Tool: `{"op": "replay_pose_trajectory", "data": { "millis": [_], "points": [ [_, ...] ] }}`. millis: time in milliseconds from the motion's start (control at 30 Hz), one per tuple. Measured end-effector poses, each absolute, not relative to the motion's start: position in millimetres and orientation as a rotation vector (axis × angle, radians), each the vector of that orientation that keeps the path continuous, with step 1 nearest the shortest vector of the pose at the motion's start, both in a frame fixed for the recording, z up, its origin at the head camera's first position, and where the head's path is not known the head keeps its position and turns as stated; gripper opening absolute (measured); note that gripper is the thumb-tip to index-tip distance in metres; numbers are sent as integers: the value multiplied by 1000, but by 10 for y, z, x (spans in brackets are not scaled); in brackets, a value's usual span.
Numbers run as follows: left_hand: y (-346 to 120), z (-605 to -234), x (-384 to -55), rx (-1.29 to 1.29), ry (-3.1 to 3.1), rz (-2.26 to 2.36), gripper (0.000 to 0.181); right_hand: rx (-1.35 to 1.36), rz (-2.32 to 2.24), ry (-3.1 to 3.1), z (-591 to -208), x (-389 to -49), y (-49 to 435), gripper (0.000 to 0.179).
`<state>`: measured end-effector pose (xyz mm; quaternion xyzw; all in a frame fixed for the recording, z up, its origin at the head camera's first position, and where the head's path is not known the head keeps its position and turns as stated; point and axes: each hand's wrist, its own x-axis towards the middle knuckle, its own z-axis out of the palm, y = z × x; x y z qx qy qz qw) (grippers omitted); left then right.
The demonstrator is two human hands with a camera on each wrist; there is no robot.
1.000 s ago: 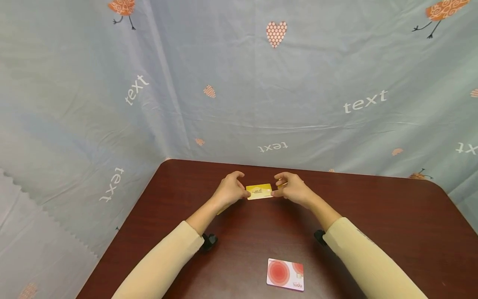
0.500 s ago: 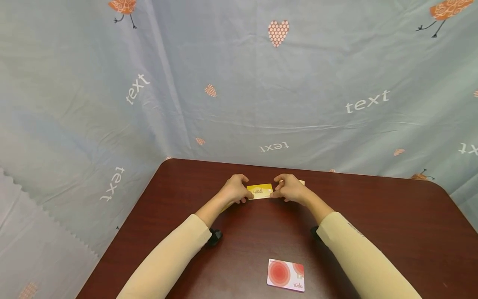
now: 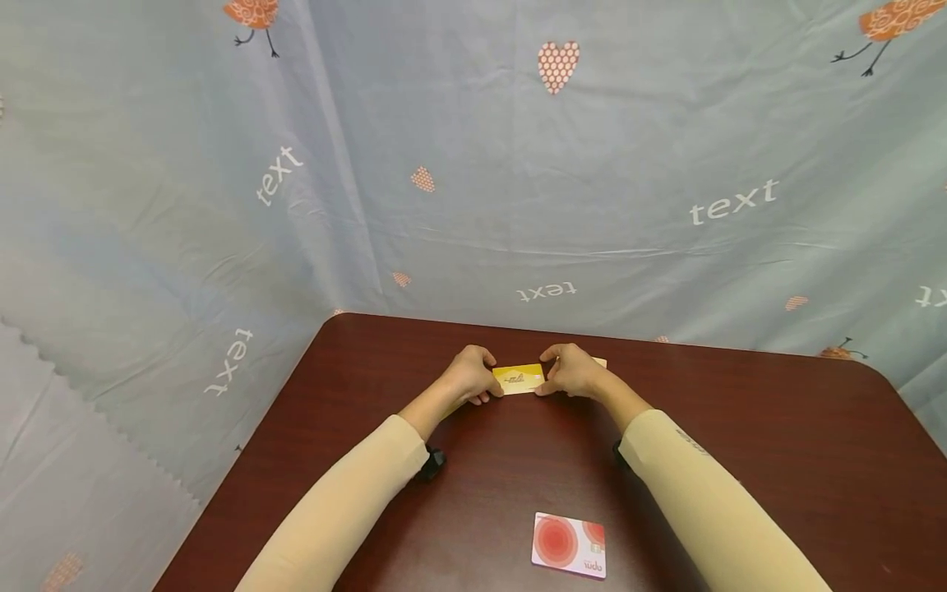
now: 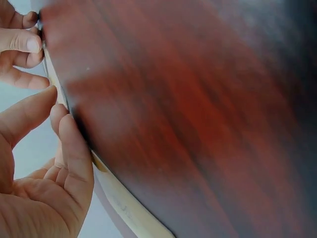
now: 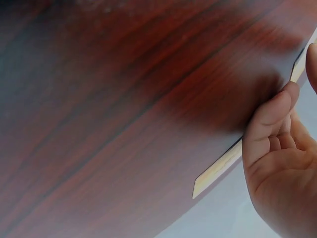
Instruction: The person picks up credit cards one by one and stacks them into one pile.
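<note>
A yellow-and-cream card lies flat near the far edge of the dark wooden table. My left hand holds its left end, thumb at the near corner and forefinger at the far corner. At the opposite end, my right hand does likewise. Behind the right hand, a pale card is mostly hidden. Another yellowish card shows only a strip beside the left wrist. In the left wrist view a cream card lies below the left hand. A pale card sticks out beside the right hand in its wrist view.
A white card with red circles lies apart on the near part of the reddish-brown table. A pale blue printed curtain hangs behind the table and along its left side.
Both hands have drawn slightly inward, and their fingertips have come closer to the ends of the middle card. More of the pale card behind the right hand now shows.
</note>
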<state>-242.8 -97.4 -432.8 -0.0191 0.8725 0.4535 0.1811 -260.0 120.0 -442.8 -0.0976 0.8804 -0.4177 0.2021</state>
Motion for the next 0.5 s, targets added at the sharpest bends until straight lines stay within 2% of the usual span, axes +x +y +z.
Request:
{"op": "replay_pose_trajectory", "data": {
  "millis": [500],
  "points": [
    [-921,-4357,-2464,-65,2534,1183,60,-301,-1027,2551,-4430,-2642,1156,53]
  ]
}}
